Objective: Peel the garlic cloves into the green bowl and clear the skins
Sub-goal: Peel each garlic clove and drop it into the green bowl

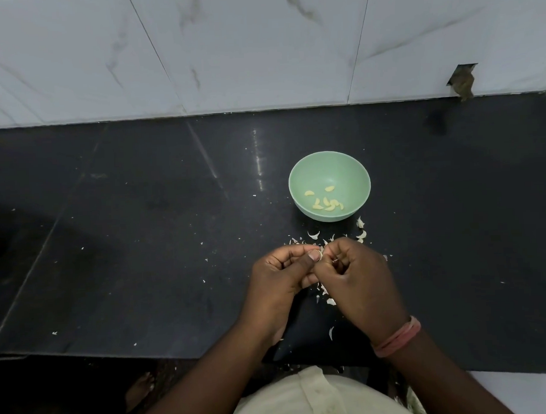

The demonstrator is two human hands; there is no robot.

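Both hands, left hand [280,270] and right hand [354,272], pinched what seemed a small pale garlic clove [321,252] at centre frame, below the round green plastic bowl [329,169]; slipping fingers could drop it among the papery white skins [313,235].

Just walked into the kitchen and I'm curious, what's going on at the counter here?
A person is peeling garlic. The left hand and the right hand meet over the dark counter, both pinching one small garlic clove at the fingertips. Several peeled cloves already lie in the green bowl just beyond the hands. Loose white skins are scattered on the counter between bowl and hands, not yet cleared.
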